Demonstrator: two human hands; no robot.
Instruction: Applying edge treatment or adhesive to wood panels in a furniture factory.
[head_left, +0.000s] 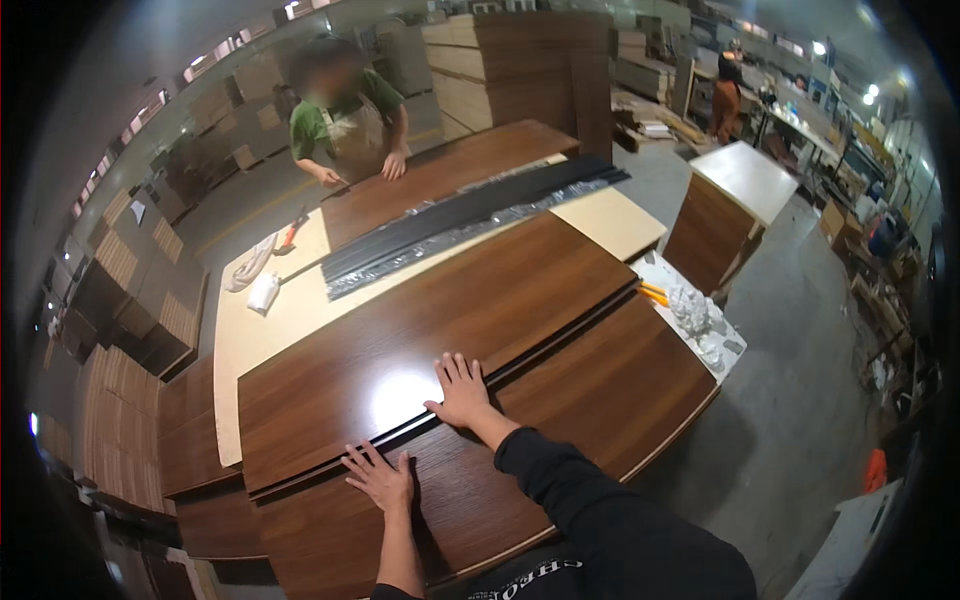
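A brown wood-grain panel (520,270) lies across the worktable, with a black strip (550,347) running along its near edge. Nearer to me is a second brown panel (590,400). My right hand (464,392) rests flat with fingers spread on the far panel, its heel by the strip. My left hand (382,480) is spread too, its fingertips at the strip and its palm over the near panel. Neither hand grips anything.
Beyond lie plastic-wrapped black strips (460,215), a white bottle (264,293) and an orange-handled tool (293,232). Across the table a person in green (350,120) handles another brown panel (450,165). Crumpled white material (692,312) sits at the right; a cabinet (715,230) stands behind.
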